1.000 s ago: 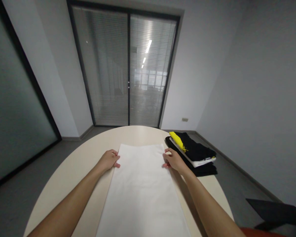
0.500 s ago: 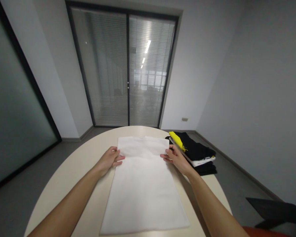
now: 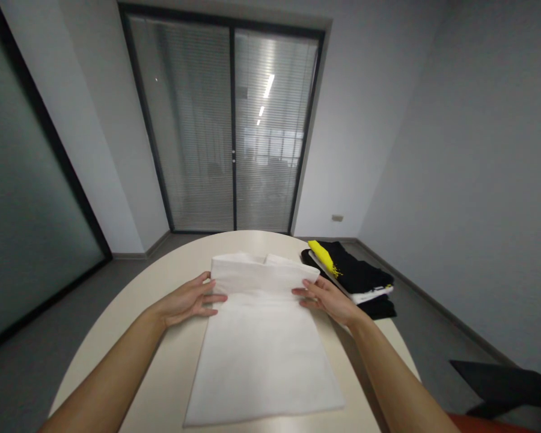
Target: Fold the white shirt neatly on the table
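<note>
A white folded cloth [image 3: 261,361], perhaps a garment, lies lengthwise on the round table in front of me. Its far end is lifted and bent towards me, with a gap showing along the top edge. At the left corner of that raised end, my left hand [image 3: 187,302] pinches the cloth, its other fingers spread over the side. My right hand [image 3: 331,299] grips the opposite corner between thumb and fingers. The near part of the cloth rests flat.
A stack of folded clothes [image 3: 356,270], black, white and yellow, stands at the table's right edge, close beside my right hand. The pale round table [image 3: 162,373] curves away on both sides. A dark chair part [image 3: 505,382] juts in at lower right.
Both hands have drawn slightly towards me and raised the far end of the cloth, which now stands up and bends. The clothes stack has not moved.
</note>
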Action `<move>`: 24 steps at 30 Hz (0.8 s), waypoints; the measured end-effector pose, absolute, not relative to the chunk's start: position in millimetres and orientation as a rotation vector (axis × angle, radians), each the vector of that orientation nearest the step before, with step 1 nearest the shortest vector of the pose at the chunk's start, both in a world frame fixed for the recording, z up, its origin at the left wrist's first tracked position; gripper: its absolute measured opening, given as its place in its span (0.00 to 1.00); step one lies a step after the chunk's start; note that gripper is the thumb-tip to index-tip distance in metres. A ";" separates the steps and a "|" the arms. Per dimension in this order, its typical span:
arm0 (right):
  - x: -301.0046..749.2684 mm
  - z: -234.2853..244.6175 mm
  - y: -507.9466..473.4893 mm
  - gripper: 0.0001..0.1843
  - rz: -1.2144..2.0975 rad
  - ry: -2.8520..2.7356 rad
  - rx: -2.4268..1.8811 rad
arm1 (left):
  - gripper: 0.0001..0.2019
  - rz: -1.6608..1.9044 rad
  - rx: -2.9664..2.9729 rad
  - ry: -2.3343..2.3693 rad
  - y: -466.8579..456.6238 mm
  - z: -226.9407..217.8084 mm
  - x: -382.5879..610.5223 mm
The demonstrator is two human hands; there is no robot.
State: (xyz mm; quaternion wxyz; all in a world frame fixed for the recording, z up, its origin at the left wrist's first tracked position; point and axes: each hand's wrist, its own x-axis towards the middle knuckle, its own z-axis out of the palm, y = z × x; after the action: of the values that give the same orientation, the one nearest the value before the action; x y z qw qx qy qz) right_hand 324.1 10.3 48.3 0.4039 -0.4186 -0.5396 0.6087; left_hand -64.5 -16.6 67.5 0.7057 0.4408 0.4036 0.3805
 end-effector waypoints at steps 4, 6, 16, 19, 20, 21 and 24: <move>321.8 45.6 11.6 0.21 1.522 -1.300 -0.952 | 0.26 0.924 1.077 0.837 -12.9 59.7 -63.5; 320.6 45.2 12.7 0.21 1.506 -1.301 -0.906 | 0.24 0.967 1.127 0.822 -10.4 54.6 -62.9; 328.7 62.8 -5.4 0.24 1.608 -1.587 -0.922 | 0.22 0.800 1.375 0.759 -15.9 55.1 -66.7; 327.6 70.0 -9.4 0.14 1.540 -1.739 -0.942 | 0.20 0.752 1.442 0.794 -15.2 52.5 -72.7; 326.7 71.5 -9.5 0.12 1.506 -1.781 -0.935 | 0.20 0.759 1.473 0.808 -14.1 50.9 -73.6; 325.6 72.1 -9.0 0.12 1.476 -1.812 -0.925 | 0.19 0.782 1.503 0.823 -12.8 49.2 -73.5; 321.6 67.5 -3.3 0.11 1.376 -1.857 -0.879 | 0.16 0.920 1.536 0.858 -8.9 45.2 -67.5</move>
State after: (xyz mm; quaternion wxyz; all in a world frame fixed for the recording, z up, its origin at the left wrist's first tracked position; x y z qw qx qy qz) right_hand 321.6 -3.3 67.5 0.3282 -0.3359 -0.7093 0.5256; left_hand -67.5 -8.9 45.2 0.5464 0.6479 0.3621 0.3880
